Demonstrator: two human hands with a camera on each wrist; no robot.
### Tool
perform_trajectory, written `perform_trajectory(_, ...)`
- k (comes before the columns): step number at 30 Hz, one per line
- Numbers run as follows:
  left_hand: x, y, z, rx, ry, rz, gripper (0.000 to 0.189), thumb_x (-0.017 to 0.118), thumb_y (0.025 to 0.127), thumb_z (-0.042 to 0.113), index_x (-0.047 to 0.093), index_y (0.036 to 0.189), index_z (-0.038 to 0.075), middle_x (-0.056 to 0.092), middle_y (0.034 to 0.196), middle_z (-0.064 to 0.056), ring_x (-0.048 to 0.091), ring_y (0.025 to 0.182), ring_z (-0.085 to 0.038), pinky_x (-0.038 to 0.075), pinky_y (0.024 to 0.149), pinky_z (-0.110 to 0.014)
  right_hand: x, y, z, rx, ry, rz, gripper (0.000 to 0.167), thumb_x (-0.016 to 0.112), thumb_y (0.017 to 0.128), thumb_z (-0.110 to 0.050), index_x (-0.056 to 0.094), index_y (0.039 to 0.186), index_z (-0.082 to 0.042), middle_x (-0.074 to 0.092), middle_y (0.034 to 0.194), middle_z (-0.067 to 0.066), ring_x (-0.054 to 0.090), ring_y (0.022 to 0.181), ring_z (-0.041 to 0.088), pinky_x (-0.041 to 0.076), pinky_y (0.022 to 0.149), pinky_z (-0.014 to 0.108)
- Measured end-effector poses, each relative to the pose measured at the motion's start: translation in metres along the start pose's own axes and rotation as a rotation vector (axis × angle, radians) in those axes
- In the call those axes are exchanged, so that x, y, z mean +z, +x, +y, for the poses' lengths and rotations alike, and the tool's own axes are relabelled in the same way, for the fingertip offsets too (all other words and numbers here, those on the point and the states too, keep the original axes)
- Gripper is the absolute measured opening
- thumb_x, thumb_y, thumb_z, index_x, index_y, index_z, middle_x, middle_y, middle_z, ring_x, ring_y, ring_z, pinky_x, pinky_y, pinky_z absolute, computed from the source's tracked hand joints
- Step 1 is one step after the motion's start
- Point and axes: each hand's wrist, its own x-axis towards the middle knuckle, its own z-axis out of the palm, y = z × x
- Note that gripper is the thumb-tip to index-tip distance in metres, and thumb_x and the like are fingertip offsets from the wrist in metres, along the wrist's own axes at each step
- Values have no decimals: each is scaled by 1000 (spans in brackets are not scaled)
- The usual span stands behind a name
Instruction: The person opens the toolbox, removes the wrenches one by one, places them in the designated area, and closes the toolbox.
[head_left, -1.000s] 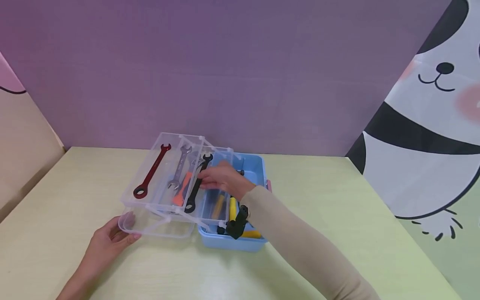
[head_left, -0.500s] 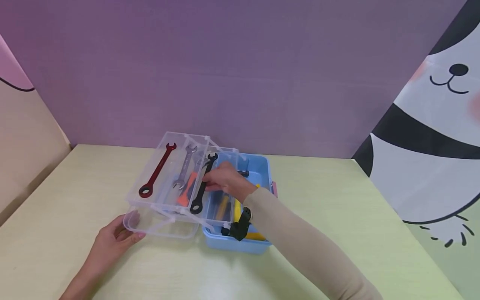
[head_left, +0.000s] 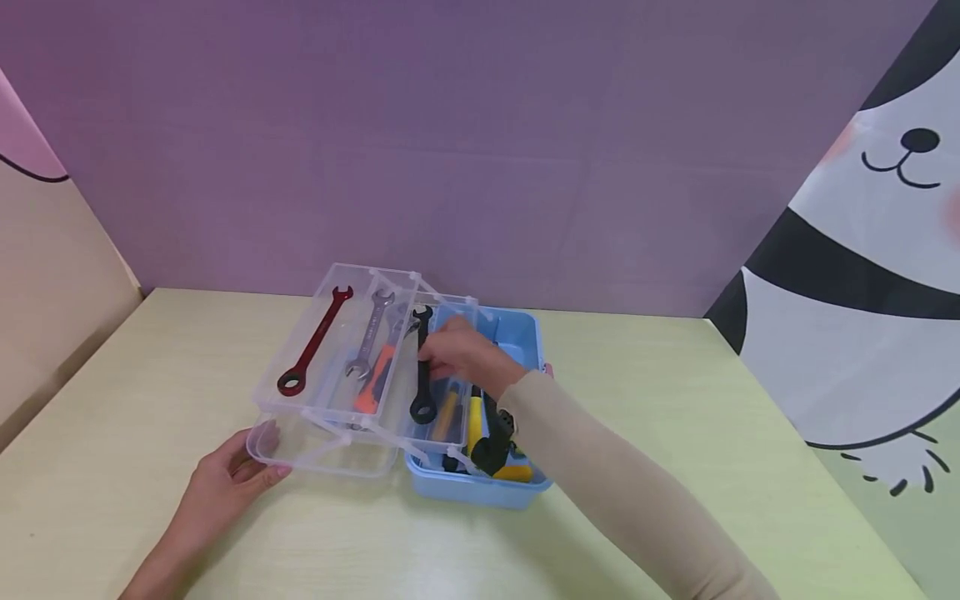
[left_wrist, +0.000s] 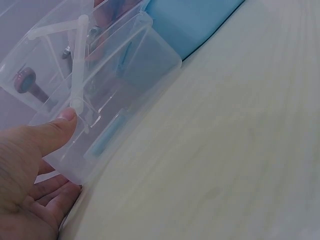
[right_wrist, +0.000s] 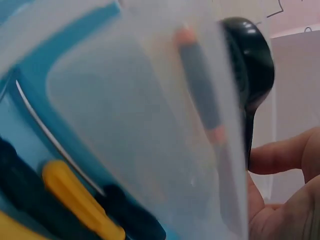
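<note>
My right hand (head_left: 465, 354) pinches a black combination wrench (head_left: 423, 375) by the middle of its shank, over the clear lower tray (head_left: 459, 442). The wrench's ring end (right_wrist: 252, 60) shows close up in the right wrist view. With thumb and fingers, my left hand (head_left: 221, 496) grips the rounded corner of the toolbox's clear plastic lid (head_left: 341, 460). In the clear upper tray (head_left: 273, 375) lie a dark red wrench (head_left: 311, 346) and a silver wrench (head_left: 369, 337). An orange-handled tool (head_left: 375, 379) lies beside them, its kind unclear through the plastic.
A blue toolbox base (head_left: 480, 492) stands under the trays, holding yellow-handled tools (head_left: 513, 472) and black-handled ones. White hinge arms (left_wrist: 79, 60) link the trays. The pale table (head_left: 637, 400) meets a purple backdrop (head_left: 487, 150) behind.
My right hand has shifted slightly right with the black wrench, which now stands straighter, away from the upper tray's edge. My left hand keeps its hold on the lid. The head view has shifted slightly.
</note>
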Motion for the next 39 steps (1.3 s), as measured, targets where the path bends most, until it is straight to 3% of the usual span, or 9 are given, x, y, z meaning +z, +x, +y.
perform_trajectory(5, -1, -1, 0, 3, 8, -1, 60, 70, 86, 14, 42, 134, -10, 50, 130, -36, 60, 112, -27, 52, 78, -8, -10, 3, -1, 29, -83, 0, 34, 59, 86, 5, 51, 119, 8, 65, 113, 23, 68, 88, 26, 58, 83, 38)
perform_trajectory(12, 1, -2, -2, 42, -41, 7, 58, 70, 87, 13, 43, 134, -10, 50, 130, -36, 57, 103, 5, 51, 78, -7, -21, 4, -1, 29, -180, -19, 20, 62, 87, 2, 61, 106, 8, 66, 106, 19, 66, 72, 21, 59, 82, 38)
perform_trajectory(17, 1, -2, -1, 26, -51, -2, 59, 70, 87, 13, 43, 135, -9, 49, 132, -35, 58, 106, 0, 51, 79, -7, -23, 2, -1, 40, -178, -12, 23, 62, 86, 3, 60, 109, 8, 66, 105, 20, 68, 73, 22, 59, 80, 37)
perform_trajectory(19, 1, -2, 0, 19, -42, -5, 59, 70, 87, 14, 43, 135, -9, 49, 132, -34, 56, 105, 3, 50, 80, -7, -24, 1, -1, 38, -180, -6, 26, 63, 86, 3, 59, 111, 7, 66, 105, 20, 68, 74, 22, 59, 80, 37)
perform_trajectory(26, 0, -1, 0, 3, -16, 0, 61, 71, 86, 15, 43, 135, -9, 49, 132, -35, 60, 109, -9, 50, 79, -6, -33, -5, -2, -14, -163, -25, 24, 62, 87, 3, 60, 110, 10, 66, 101, 20, 69, 75, 24, 58, 82, 39)
perform_trajectory(35, 1, -1, -2, 37, -31, 7, 58, 69, 88, 13, 42, 134, -10, 49, 131, -36, 55, 104, 6, 48, 78, -4, -51, -10, 3, -42, -133, -47, 24, 60, 87, 4, 58, 110, 10, 64, 83, 12, 64, 63, 15, 57, 84, 41)
perform_trajectory(39, 0, -2, -1, 37, -20, 9, 59, 69, 87, 13, 43, 134, -10, 49, 131, -36, 57, 105, 1, 48, 78, -4, -60, -15, 5, -46, -133, -28, 24, 62, 87, -2, 57, 109, 6, 63, 90, 11, 63, 71, 19, 57, 87, 40)
